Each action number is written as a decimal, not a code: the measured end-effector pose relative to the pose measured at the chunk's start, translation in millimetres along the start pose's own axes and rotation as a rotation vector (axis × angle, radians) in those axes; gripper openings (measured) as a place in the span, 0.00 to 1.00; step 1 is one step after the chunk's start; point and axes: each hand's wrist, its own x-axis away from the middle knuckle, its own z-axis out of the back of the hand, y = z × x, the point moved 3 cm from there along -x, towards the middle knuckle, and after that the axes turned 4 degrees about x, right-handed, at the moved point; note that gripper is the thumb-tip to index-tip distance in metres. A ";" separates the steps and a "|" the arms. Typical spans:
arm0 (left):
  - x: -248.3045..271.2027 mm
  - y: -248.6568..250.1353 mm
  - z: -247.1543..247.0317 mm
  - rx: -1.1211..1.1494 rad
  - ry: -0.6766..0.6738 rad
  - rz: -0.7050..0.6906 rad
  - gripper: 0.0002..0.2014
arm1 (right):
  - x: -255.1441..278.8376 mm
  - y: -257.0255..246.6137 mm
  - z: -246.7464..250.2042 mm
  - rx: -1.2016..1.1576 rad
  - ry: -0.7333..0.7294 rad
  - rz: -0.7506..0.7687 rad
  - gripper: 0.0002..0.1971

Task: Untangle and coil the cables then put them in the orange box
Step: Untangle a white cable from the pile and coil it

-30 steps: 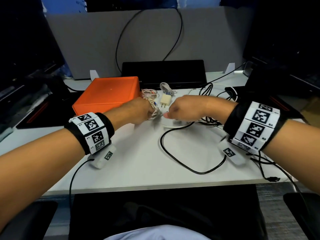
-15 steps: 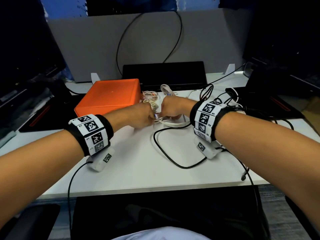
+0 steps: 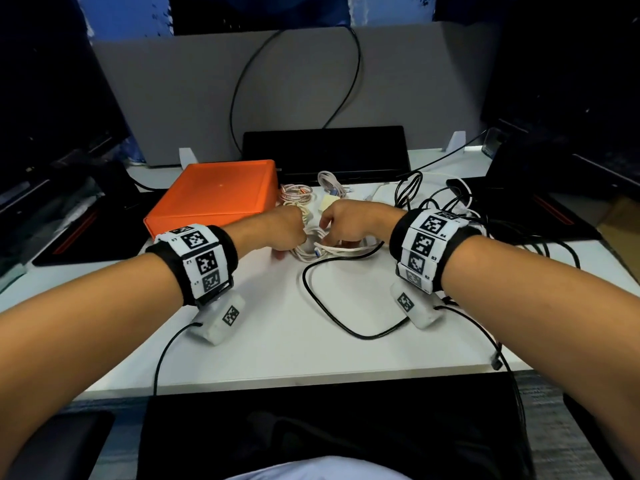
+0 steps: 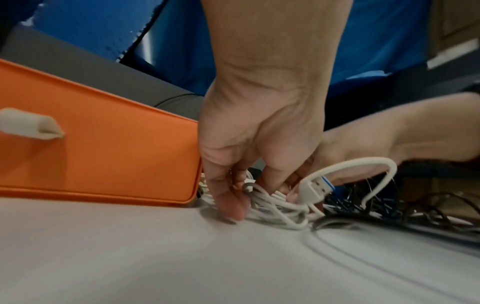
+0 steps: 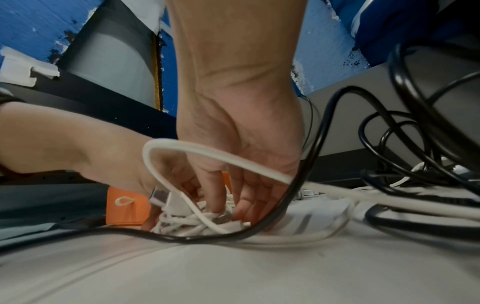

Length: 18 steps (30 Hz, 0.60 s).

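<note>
On the white bench (image 3: 263, 327), just right of the closed orange box (image 3: 214, 195): white cable tangle (image 3: 322, 249), flat between both hands. Left hand (image 3: 284, 230) fingers (image 4: 228, 197) curled, pinching its left side; right hand (image 3: 349, 220) fingers (image 5: 215, 195) curled into its strands. Black cable (image 3: 332, 306) looping nearer.

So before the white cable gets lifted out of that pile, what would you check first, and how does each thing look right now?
1. Both hands on the white cable: ok; left hand and right hand have fingers in the bundle.
2. White cable untangled: not ok; still a knotted bunch in the left wrist view.
3. USB plug free: ok; it sticks out of the bundle.
4. Black cable out of the way: not ok; it loops right against the white bundle.
5. Orange box open: not ok; its lid is on.
6. Firmness of each grip: cannot tell.
</note>
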 end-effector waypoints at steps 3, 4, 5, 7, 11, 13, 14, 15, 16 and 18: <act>4.2 8.5 20.4 -0.052 0.127 -0.107 0.03 | 3.3 5.9 9.6 -0.114 0.017 0.046 0.02; 6.7 11.7 29.1 -0.064 0.182 -0.147 0.03 | 5.4 7.2 15.3 -0.160 0.045 0.068 0.03; 10.7 14.8 38.1 -0.059 0.223 -0.182 0.05 | 6.5 9.0 21.0 -0.200 0.073 0.090 0.03; 18.5 16.9 55.5 0.013 0.311 -0.254 0.06 | 13.3 9.5 33.9 -0.263 0.146 0.142 0.03; 37.4 10.8 75.2 0.412 0.518 -0.344 0.09 | 38.0 7.1 53.9 -0.582 0.258 0.204 0.08; 46.5 8.4 73.3 0.506 0.531 -0.333 0.11 | 51.7 4.7 58.5 -0.725 0.293 0.229 0.11; 51.8 9.6 70.8 0.516 0.525 -0.331 0.11 | 58.2 2.1 58.7 -0.780 0.294 0.245 0.11; 58.3 12.1 69.0 0.516 0.529 -0.332 0.11 | 64.7 -1.8 57.6 -0.821 0.290 0.262 0.12; 64.5 13.5 68.3 0.521 0.545 -0.342 0.11 | 71.1 -6.4 55.3 -0.848 0.288 0.276 0.12; 79.0 19.5 67.1 0.562 0.558 -0.374 0.11 | 85.0 -15.8 49.6 -0.879 0.310 0.290 0.13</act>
